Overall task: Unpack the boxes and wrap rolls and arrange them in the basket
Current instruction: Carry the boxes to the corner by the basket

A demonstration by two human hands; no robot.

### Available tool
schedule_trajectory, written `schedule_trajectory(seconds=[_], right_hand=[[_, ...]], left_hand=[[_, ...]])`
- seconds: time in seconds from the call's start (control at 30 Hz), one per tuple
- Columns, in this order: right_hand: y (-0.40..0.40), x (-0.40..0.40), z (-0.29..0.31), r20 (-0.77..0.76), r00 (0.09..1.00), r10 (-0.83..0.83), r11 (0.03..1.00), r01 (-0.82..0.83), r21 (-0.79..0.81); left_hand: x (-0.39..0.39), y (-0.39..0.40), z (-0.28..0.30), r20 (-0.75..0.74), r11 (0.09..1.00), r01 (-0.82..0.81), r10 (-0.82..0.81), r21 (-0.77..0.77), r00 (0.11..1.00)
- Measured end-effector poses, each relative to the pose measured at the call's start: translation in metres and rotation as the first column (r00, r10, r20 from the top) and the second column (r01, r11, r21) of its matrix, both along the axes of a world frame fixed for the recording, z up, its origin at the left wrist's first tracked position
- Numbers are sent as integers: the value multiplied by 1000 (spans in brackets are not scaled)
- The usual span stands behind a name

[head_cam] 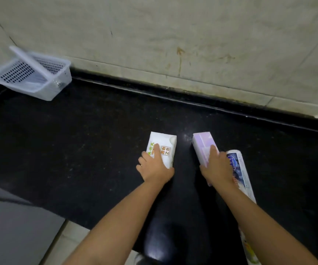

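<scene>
A white box with green and orange print (164,145) lies on the black counter (78,140), and my left hand (153,166) grips its near end. Just to the right lies a pale purple box (204,144); my right hand (216,166) rests on it with fingers curled over its near half. A wrap roll in a printed wrapper (239,169) lies along the right side of the purple box, partly hidden under my right forearm. The white perforated basket (58,88) stands tilted at the far left corner, well away from both hands.
A stained beige tiled wall (173,35) runs behind the counter's raised back edge. A grey surface (11,226) sits at the lower left beside pale floor tiles. A second printed wrapper end (250,251) shows under my right forearm near the bottom.
</scene>
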State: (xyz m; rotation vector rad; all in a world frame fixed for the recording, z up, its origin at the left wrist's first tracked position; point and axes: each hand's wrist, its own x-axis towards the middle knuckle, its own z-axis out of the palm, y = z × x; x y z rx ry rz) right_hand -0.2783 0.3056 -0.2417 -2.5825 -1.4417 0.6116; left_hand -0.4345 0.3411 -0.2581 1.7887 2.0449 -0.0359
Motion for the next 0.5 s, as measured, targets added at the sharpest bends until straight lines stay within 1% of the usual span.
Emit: schedule_trajectory(seconds=[0.1, 0.23, 0.37, 0.43, 0.5], right_hand=[[2, -8, 3, -8, 1000, 7, 999, -7, 47], [27, -51, 18, -66, 992, 103, 987, -94, 134], [68, -139, 30, -123, 962, 244, 960, -221, 172], [83, -195, 31, -141, 935, 324, 938, -299, 177], [96, -254, 31, -128, 904, 409, 905, -383, 185]], left_hand=[[-15, 7, 1, 67, 999, -18, 16, 35, 998], [-62, 23, 12, 106, 988, -88, 74, 130, 992], [-151, 42, 28, 162, 949, -240, 209, 204, 964], [-209, 48, 35, 166, 922, -313, 280, 227, 946], [-273, 49, 40, 152, 895, -373, 345, 243, 926]])
